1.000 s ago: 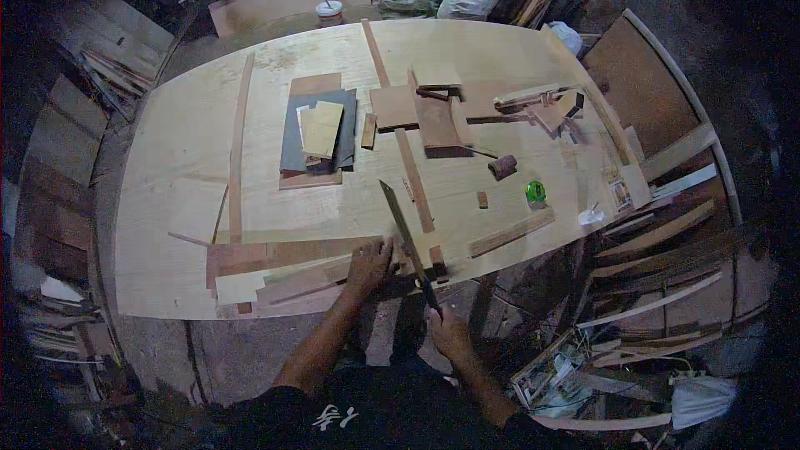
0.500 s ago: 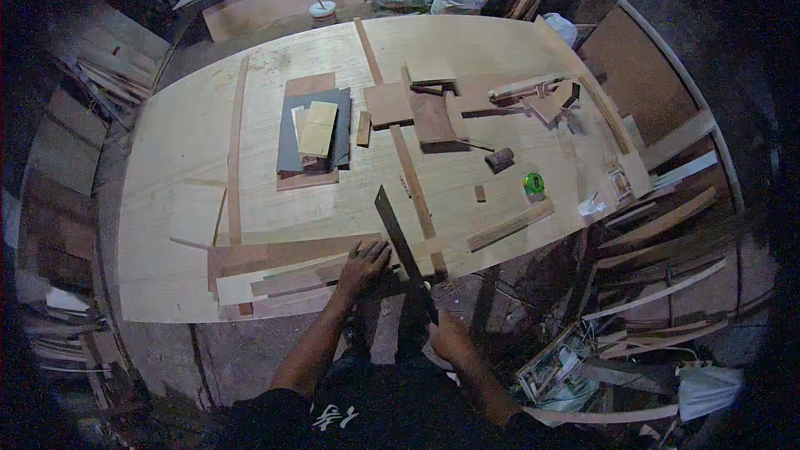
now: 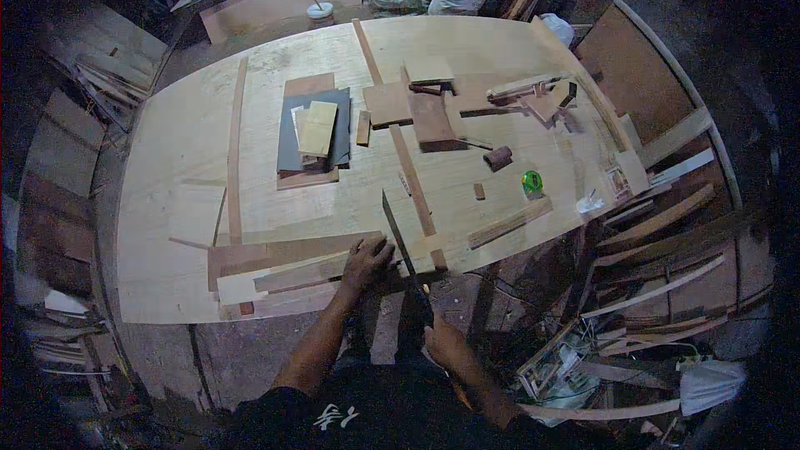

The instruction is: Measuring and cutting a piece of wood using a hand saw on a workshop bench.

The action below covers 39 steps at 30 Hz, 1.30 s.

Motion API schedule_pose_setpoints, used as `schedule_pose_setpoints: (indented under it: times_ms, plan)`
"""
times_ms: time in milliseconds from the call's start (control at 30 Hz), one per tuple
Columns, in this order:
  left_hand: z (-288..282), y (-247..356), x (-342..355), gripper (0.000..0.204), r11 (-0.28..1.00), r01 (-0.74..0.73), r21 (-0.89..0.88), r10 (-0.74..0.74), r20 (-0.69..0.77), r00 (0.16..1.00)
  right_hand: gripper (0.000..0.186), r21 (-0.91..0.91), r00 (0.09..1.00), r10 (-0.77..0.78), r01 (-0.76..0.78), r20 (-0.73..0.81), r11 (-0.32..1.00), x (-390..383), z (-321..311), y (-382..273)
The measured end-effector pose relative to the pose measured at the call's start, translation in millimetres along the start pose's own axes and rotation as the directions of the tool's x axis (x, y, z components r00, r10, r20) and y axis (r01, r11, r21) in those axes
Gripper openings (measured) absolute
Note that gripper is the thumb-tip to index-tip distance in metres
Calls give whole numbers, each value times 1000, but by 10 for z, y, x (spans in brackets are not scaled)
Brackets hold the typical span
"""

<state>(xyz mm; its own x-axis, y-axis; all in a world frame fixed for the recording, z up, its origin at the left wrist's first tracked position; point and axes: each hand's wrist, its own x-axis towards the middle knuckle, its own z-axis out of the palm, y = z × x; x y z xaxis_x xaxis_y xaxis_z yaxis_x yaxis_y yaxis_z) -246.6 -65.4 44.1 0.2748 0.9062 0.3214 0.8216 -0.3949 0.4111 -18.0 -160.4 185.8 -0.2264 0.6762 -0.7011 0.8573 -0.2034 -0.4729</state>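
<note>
My right hand (image 3: pixel 444 342) grips the handle of a handsaw (image 3: pixel 400 237), whose long narrow blade points away from me over the table's near edge. Just left of the blade, my left hand (image 3: pixel 367 263) bends its fingers over the right end of a wooden strip (image 3: pixel 308 275) and holds it down. This strip lies along the near edge, in front of a wider brown board (image 3: pixel 287 252) and next to a pale wood piece (image 3: pixel 235 289). The blade stands close to the strip's end; whether its teeth touch wood cannot be made out.
On the large plywood table (image 3: pixel 179 129) lie a dark sheet (image 3: pixel 288 137) stacked with wood offcuts (image 3: pixel 318 129), a mallet (image 3: pixel 498 158), a green tape measure (image 3: pixel 532 182), a wood strip (image 3: pixel 510 223) and several brown blocks (image 3: pixel 433 117). Timber (image 3: pixel 658 225) leans at the right.
My left hand has gone from lying flatter to fingers more bent on the strip. The saw has turned, so its blade shows narrower, and its tip sits slightly lower and farther right.
</note>
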Motion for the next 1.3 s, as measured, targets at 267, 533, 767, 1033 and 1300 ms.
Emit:
schedule_pose_setpoints:
  times_ms: [267, 533, 767, 1033, 1300]
  plan:
    - [222, -119, -66, 53, 968, 41, 247, -49, 26, 998, 46, -37, 970, -200, 197, -141, 980, -126, 68, 66]
    - [-67, 229, 101, 68, 958, 104, 269, -144, 136, 980, 34, -49, 985, -119, 113, -126, 992, -156, -39, -43]
    - [287, 51, 26, 77, 932, 197, 304, -250, 148, 957, 33, -41, 997, -6, 2, -79, 999, -230, -180, -140]
    - [78, 142, 80, 75, 922, 139, 361, -191, 112, 975, 29, -213, 964, -209, 172, -166, 962, -142, -54, -25]
    - [106, 129, 109, 56, 936, 181, 303, -246, 192, 950, 40, -34, 954, -206, 204, -216, 978, 33, 33, 143]
